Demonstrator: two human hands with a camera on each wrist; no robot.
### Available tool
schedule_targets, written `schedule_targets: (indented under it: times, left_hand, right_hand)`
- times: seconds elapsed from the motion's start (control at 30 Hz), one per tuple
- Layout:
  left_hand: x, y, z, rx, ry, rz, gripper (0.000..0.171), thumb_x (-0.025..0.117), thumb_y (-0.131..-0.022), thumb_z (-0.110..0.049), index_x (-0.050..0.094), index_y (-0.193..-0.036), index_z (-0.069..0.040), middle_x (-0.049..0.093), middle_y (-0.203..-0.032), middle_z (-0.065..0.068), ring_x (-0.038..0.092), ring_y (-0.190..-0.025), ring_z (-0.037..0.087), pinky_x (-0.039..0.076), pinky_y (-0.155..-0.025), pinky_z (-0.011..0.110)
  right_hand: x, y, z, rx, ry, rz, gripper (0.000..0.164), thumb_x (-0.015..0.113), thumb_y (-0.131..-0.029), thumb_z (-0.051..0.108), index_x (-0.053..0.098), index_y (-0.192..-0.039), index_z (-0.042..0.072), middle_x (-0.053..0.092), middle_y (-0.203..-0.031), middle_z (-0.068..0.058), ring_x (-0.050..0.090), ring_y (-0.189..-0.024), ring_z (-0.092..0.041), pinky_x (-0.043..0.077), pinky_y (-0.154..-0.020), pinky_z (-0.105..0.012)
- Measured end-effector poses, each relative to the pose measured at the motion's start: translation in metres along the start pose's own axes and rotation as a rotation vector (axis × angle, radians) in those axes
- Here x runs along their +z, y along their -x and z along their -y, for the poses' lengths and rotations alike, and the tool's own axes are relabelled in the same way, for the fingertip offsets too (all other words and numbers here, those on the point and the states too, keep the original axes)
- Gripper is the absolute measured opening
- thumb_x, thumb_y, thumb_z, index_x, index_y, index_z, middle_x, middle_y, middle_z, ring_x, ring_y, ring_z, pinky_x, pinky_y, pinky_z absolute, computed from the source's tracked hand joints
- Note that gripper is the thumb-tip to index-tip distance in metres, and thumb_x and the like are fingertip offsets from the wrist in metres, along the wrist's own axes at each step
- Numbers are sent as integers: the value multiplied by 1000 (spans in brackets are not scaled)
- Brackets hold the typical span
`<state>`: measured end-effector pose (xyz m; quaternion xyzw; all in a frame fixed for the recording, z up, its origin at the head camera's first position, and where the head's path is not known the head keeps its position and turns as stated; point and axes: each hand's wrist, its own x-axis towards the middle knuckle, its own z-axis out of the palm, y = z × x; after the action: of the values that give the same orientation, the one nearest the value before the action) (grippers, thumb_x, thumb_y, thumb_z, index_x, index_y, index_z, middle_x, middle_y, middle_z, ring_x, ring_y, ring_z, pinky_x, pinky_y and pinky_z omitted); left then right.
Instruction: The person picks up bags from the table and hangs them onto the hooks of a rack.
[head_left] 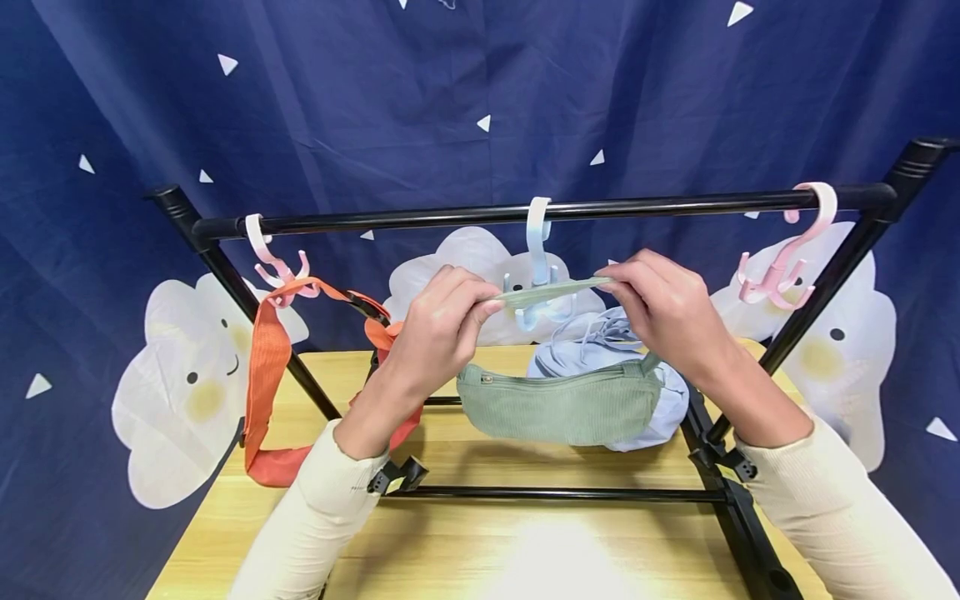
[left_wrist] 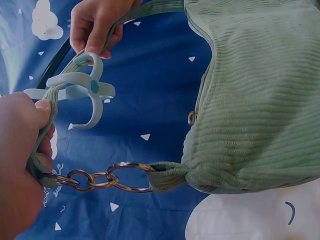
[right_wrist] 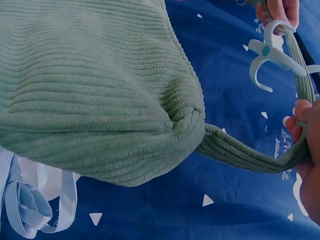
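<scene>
The green bag is suspended below the 2 hands by its strap, which is pinched at the left by the left hand and at the right by the right hand. Between the hands, the light-blue hook is crossed by the strap; whether contact is made cannot be told. Left of the left hand, an orange bag is hung from a pink hook.
</scene>
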<state>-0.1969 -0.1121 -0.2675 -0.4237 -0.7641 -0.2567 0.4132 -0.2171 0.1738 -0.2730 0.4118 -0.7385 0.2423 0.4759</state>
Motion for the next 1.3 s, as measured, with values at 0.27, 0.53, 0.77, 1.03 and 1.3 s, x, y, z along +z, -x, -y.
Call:
schedule_targets:
  times: [0.27,0.53,0.77,1.03,1.3]
  left_hand:
    - [1,4,0,-20,-1,13,8,69,-99,-8,72,-100,-1,68,-92,9,60,-86,23,52,-77,31]
    - [2,8,0,-33,3,22,7,69,-98,-7,72,-100,-1,68,-92,8,59,-86,22,51,-75,30]
    - [3,8,0,-33,11,18,6,69,-98,-8,72,-99,-2,69,-92,8,59,-85,22,50,-75,31]
    - [4,12,1,-51,14,28,8,68,-99,-9,72,-99,-3,69,-92,7,59,-86,21,50,-76,30]
    - [4,16,2,-64,18,38,7,68,-99,-9,72,-99,-3,69,-92,7,60,-88,21,52,-78,31]
  right_hand:
    - [2,5,2,12,-20,16,30,56,-108,23,75,-100,2,69,-81,-10,60,-71,-20,47,-70,-32]
    - [2,9,4,10,-17,20,29,56,-108,23,75,-100,2,70,-82,-9,62,-72,-20,49,-71,-33]
    - [2,12,5,4,-17,22,31,56,-108,24,75,-101,2,69,-80,-9,61,-71,-19,49,-69,-32]
    - [1,16,6,-48,23,33,34,53,-110,24,75,-100,-1,69,-82,-10,61,-71,-18,52,-67,-33]
    - [4,22,9,-61,37,52,34,51,-110,22,73,-102,-3,67,-83,-12,61,-71,-20,53,-67,-35]
